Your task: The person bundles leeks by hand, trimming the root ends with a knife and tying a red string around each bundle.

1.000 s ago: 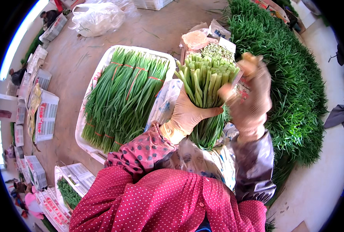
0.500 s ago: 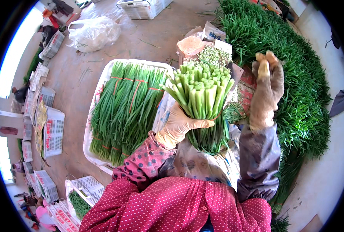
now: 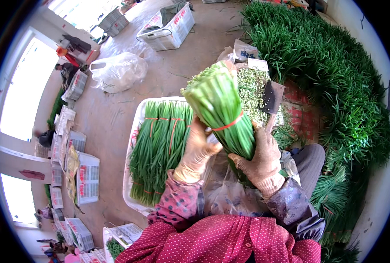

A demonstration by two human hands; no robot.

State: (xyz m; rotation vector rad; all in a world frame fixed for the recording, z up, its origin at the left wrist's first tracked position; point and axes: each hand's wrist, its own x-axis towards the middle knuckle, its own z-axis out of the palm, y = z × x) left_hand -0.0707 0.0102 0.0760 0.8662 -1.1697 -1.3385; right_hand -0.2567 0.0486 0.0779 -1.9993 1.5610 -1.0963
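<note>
Bunch (image 3: pixel 217 101), 1 band (image 3: pixel 227 125) fitted, right of tray (image 3: pixel 168 99)'s right edge: right hand (image 3: pixel 263 161) grips it, left hand (image 3: pixel 192 155) half-open alongside. Step: apparently post-banding handling; next move likely requires firm support.

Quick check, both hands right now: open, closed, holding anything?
Left hand: open, thumb spread, beside the bundle of greens; contact can't be told.
Right hand: closed, holding the bundle's leafy part.
</note>
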